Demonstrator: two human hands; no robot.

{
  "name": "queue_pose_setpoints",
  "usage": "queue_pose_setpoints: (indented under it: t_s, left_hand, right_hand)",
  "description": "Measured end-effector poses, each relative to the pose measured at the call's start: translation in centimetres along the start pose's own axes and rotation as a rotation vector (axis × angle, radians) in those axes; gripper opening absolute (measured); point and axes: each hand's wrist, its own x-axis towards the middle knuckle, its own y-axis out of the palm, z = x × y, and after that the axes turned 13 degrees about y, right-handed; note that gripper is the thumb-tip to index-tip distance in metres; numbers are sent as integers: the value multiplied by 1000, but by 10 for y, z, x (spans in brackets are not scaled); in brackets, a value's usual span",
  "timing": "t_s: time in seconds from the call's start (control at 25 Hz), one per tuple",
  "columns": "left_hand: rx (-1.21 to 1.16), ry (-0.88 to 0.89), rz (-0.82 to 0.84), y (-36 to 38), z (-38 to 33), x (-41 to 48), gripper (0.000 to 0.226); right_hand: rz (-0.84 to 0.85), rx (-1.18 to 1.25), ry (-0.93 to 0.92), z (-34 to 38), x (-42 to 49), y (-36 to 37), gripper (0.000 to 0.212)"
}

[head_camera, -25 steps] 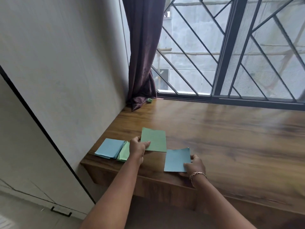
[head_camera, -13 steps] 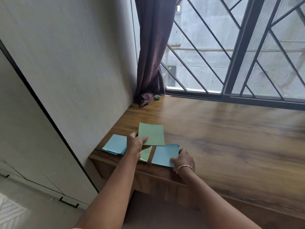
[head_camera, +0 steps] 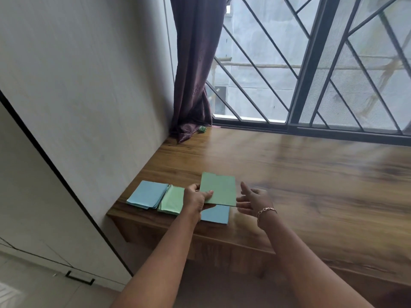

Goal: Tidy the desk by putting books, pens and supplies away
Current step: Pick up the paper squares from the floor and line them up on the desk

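Left hand: our left hand (head_camera: 195, 197) grips the green rectangular paper sheet (head_camera: 219, 188) at its near left corner, thumb on top and fingers curled beneath.
Right hand: our right hand (head_camera: 253, 200) is spread wide and holds nothing. Its straight fingers point at the right edge of the green sheet. The hand is blurred, so we cannot tell whether they touch that edge.
Green sheet: it lies between the two hands, and its near edge overlaps a blue paper sheet (head_camera: 215, 214). We cannot tell whether the two sheets touch.
Blue sheet: it lies flat near the front edge of the brown wooden tabletop (head_camera: 289, 174), partly covered by the green sheet and the left hand.
Stacks: a pale green paper stack (head_camera: 171, 200) sits just left of the left hand. A light blue paper stack (head_camera: 146, 194) lies beside it at the tabletop's left end, and the two overlap slightly.
Wrist: we note a thin metal chain bracelet (head_camera: 266, 211) on the right wrist.
Surroundings: a dark purple fabric curtain (head_camera: 195, 74) hangs in the far left corner, with a small green object (head_camera: 202, 129) at its foot. A black metal window grille (head_camera: 333, 63) runs along the back.
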Motion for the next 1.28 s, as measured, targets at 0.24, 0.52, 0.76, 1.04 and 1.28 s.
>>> queue_pose_setpoints:
  t_s: [0.24, 0.52, 0.76, 1.04, 1.28]
  left_hand:
    - [378, 196, 108, 33, 30, -1, 32]
    - [949, 532, 189, 29, 39, -7, 29]
    - [1135, 634, 293, 20, 50, -10, 37]
    - [1322, 767, 375, 18, 54, -26, 51]
    - [1377, 812, 482, 32, 57, -65, 63]
  right_hand:
    - [-97, -61, 29, -12, 7, -37, 19]
    - [-320, -322, 63, -35, 23, -58, 18]
    - [-515, -637, 44, -27, 7, -50, 16]
    - [-650, -816, -95, -35, -12, -58, 29]
    - [-811, -1139, -425, -80, -68, -89, 56]
